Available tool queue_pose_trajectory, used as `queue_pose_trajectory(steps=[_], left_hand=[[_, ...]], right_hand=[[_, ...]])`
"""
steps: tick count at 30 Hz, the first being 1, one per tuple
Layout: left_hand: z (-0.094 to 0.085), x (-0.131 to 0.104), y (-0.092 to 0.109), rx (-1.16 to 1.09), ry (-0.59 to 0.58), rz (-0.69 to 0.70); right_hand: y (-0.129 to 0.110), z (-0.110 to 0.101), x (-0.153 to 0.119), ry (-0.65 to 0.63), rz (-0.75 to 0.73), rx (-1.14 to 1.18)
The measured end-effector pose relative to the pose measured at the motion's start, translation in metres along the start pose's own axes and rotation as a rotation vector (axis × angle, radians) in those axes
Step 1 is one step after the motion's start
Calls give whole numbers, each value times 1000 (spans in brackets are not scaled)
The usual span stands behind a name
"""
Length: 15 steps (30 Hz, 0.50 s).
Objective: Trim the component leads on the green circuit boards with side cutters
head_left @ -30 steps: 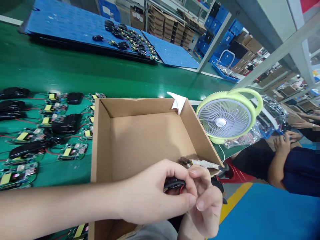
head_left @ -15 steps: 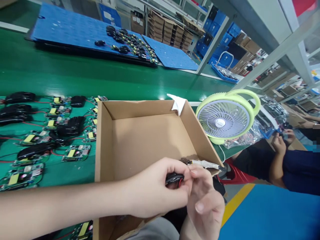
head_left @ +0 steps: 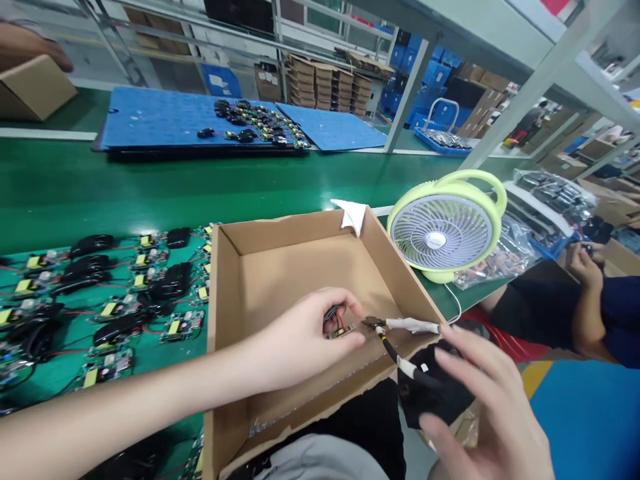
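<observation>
Over the open cardboard box (head_left: 225,320), my left hand (head_left: 320,333) holds a small wired circuit board (head_left: 341,330) with black and red wires, its fingers curled round it. My right hand (head_left: 485,393) is at the box's right front corner, fingers spread, holding nothing. Between the hands, cutting pliers (head_left: 387,343) with taped handles rest with their jaws inside the box and their handles towards its right front edge. Small clippings lie along the box's near inner edge.
Rows of circuit boards with black-wrapped parts (head_left: 120,327) cover the green table left of the box. A green fan (head_left: 437,237) stands right, near bagged parts. Blue mats (head_left: 165,120) lie behind. Another person's hand (head_left: 585,267) is at far right.
My hands have parted: the right moved right and opened, while the left stays round the board, slightly higher. The pliers show more fully. The camera view has shifted.
</observation>
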<state>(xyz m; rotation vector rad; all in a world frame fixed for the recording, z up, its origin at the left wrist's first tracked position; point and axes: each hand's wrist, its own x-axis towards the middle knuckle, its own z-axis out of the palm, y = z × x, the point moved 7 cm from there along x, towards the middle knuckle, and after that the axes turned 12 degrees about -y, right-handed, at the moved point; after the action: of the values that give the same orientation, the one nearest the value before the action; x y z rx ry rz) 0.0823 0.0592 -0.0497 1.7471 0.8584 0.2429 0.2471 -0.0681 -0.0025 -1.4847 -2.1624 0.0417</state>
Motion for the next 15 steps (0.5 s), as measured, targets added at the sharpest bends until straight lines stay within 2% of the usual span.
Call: queue_pose_trajectory(steps=[1,4,7,9,11,15], left_hand=[[-1,-3,4,216,-47,-2],[-5,-11,13,921,-126,-66],[-11,-15,16,1382,-155,-164],[-15,-16,19,1518,-154,-170],[-19,-18,20,1551,-170,-171],[-33,-22,19,1330,-109,-235]], right_hand=[[10,2,5,-115,65,-46],[23,11,21,-350,26,-188],[27,26,36,-568,-61,-219],[27,35,42,-736,-97,-171],[28,35,46,-860,-103,-121],[37,27,53,-979,-68,-77]])
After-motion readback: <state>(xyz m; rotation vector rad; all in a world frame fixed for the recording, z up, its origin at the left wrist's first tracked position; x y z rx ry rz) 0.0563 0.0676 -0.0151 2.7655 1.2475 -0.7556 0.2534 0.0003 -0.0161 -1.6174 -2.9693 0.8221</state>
